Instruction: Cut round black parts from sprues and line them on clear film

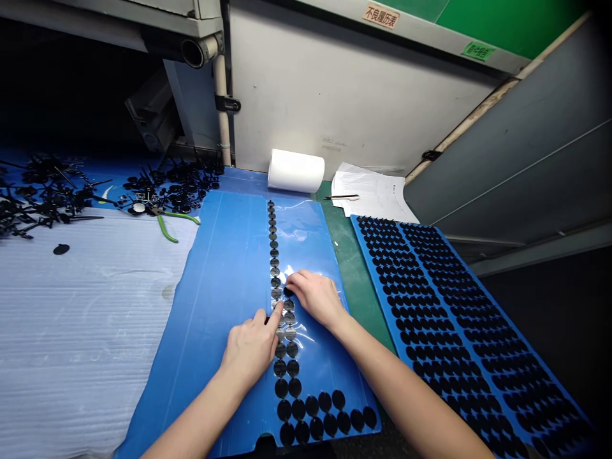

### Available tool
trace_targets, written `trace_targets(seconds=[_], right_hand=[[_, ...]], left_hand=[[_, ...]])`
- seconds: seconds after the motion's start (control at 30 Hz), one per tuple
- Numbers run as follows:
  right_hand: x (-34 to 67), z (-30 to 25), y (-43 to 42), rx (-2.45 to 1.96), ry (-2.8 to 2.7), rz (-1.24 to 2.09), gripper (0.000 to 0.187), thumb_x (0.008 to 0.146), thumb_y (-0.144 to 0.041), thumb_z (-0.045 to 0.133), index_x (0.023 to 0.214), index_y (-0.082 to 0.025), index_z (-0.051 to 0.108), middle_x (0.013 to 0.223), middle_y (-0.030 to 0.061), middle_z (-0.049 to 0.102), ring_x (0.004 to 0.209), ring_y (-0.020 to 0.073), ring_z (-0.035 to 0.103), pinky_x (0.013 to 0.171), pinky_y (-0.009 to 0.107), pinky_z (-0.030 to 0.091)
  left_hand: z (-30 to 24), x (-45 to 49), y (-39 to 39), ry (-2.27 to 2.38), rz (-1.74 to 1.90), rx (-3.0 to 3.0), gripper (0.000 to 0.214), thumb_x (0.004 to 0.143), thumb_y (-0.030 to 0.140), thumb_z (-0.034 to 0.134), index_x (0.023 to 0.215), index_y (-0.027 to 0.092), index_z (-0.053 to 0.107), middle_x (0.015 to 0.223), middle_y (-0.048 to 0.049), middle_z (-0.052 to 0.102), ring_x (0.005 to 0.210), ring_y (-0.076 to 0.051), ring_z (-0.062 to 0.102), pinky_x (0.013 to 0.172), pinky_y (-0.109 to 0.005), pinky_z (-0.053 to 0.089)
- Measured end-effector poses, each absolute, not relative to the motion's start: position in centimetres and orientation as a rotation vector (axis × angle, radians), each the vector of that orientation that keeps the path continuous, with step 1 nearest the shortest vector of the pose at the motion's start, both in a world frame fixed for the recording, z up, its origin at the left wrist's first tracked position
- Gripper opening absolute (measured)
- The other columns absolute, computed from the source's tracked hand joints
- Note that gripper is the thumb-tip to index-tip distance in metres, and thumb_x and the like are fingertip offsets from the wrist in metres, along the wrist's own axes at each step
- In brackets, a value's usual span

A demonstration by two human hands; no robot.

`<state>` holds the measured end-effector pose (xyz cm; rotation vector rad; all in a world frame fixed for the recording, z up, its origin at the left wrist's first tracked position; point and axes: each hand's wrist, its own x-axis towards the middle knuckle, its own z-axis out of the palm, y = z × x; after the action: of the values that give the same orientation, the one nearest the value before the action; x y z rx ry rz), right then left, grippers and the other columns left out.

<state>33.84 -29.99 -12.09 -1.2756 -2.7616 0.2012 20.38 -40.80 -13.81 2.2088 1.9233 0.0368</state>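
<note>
A blue corrugated board (224, 319) lies under a clear plastic film (306, 236), with small black round discs (287, 382) set in a narrow double column and a wider cluster at the near end. My left hand (248, 347) rests on the film, its index finger reaching the column at a disc. My right hand (313, 296) lies flat across the film just beyond it, fingertips at the discs. The two hands nearly meet around the column, and the discs beneath my fingers are partly hidden.
A second blue board (459, 338) covered in rows of black discs lies to the right. Black plastic parts (43, 191) are heaped at the far left, near green-handled pliers (167, 220). A white roll (295, 170) and papers with a pen (370, 194) stand against the grey panel behind.
</note>
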Motion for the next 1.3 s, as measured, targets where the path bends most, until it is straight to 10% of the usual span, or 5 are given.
trace_targets(seconds=[0.73, 0.93, 1.3], right_hand=[[33.4, -12.4, -30.1, -1.271, -2.766, 0.245, 0.011, 0.085, -0.028, 0.048, 0.086, -0.025, 0.059, 0.087, 0.0015, 0.056, 0.075, 0.0162, 0.053, 0.059, 0.023, 0.033], [34.0, -11.9, -29.9, -1.232, -2.648, 0.371, 0.010, 0.085, -0.025, 0.048, 0.091, -0.023, 0.057, 0.087, 0.0017, 0.057, 0.076, 0.0162, 0.054, 0.062, 0.023, 0.037], [34.1, -8.5, -34.6, -0.900, -2.301, 1.097, 0.010, 0.082, -0.016, 0.053, 0.088, -0.021, 0.059, 0.081, -0.0001, 0.061, 0.075, 0.0133, 0.056, 0.066, 0.022, 0.043]], left_hand=[[-13.3, 19.9, -40.8, 1.891, 0.098, 2.126, 0.049, 0.080, 0.017, 0.028, 0.129, 0.027, 0.025, 0.081, -0.0048, 0.053, 0.063, -0.019, 0.055, 0.049, -0.027, 0.039], [-11.9, 18.1, -41.1, 1.538, 0.622, 1.546, 0.043, 0.085, 0.023, 0.020, 0.128, 0.026, 0.023, 0.080, -0.0012, 0.056, 0.070, -0.015, 0.052, 0.066, -0.027, 0.039], [-10.5, 19.1, -41.9, 1.111, 0.905, 0.624, 0.021, 0.079, 0.038, 0.044, 0.074, 0.018, 0.041, 0.055, 0.0051, 0.050, 0.035, -0.003, 0.018, 0.032, -0.018, 0.012]])
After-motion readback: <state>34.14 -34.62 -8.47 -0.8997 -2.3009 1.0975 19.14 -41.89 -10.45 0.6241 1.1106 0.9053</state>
